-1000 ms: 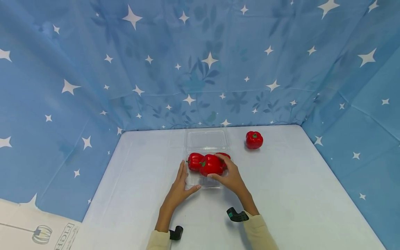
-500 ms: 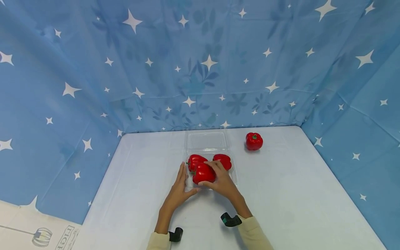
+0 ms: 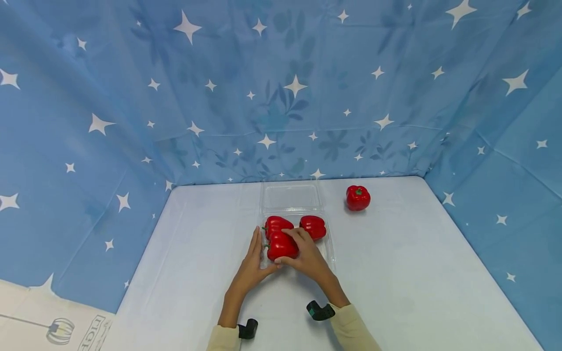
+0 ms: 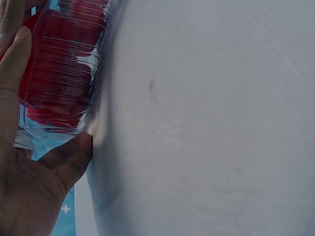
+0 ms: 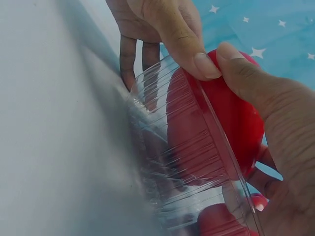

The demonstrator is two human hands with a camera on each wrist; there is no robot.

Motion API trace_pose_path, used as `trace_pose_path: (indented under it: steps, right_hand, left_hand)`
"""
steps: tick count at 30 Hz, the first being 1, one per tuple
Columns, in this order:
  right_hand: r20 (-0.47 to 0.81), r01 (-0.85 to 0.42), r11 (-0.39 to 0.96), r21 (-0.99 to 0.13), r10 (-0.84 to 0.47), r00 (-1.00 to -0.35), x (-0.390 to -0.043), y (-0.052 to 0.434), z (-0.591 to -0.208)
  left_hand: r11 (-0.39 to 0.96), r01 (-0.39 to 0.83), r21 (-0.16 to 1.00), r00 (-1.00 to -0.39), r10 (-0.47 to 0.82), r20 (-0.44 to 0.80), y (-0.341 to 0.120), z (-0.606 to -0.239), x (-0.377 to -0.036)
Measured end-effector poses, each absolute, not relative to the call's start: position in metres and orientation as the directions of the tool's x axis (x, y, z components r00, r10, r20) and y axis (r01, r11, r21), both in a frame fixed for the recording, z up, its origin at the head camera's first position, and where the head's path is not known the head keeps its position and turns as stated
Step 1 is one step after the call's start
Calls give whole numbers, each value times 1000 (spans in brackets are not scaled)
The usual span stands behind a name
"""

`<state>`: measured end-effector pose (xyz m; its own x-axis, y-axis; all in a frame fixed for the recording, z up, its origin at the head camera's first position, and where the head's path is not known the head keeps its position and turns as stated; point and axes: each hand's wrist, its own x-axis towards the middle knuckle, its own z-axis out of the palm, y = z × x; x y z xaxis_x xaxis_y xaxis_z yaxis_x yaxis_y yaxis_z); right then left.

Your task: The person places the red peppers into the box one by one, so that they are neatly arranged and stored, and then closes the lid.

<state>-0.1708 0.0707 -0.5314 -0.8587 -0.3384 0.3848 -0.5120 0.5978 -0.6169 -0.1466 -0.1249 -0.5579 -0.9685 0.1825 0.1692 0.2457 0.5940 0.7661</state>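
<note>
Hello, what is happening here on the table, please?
A person is putting red peppers into a clear plastic box on the white table. The right hand holds one red pepper in its grip, low in the near left corner of the box. The left hand rests flat against the box's left side. Two other peppers lie inside behind it. One more pepper stands apart on the table, to the right. The lid lies open behind.

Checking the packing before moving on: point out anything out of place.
One red pepper sits alone on the table, apart from the clear container holding the other three. Nothing looks spilled or damaged.
</note>
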Motion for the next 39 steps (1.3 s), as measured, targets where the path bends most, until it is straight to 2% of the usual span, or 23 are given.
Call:
trace_pose_path:
  steps: [12, 19, 28, 39]
  right_hand:
    - [417, -573, 534, -622, -394, -819, -170, 71, -528]
    - [412, -570, 531, -627, -394, -821, -171, 72, -531]
    - [361, -535, 618, -576, -395, -845, -168, 72, -532]
    - [400, -557, 669, -493, -394, -828, -169, 69, -533]
  left_hand:
    - [608, 242, 756, -970, 178, 168, -126, -555, -146]
    - [606, 250, 755, -968, 181, 175, -126, -555, -146]
    - [592, 243, 769, -969, 189, 160, -126, -555, -146]
    - [598, 237, 766, -971, 172, 166, -124, -556, -147]
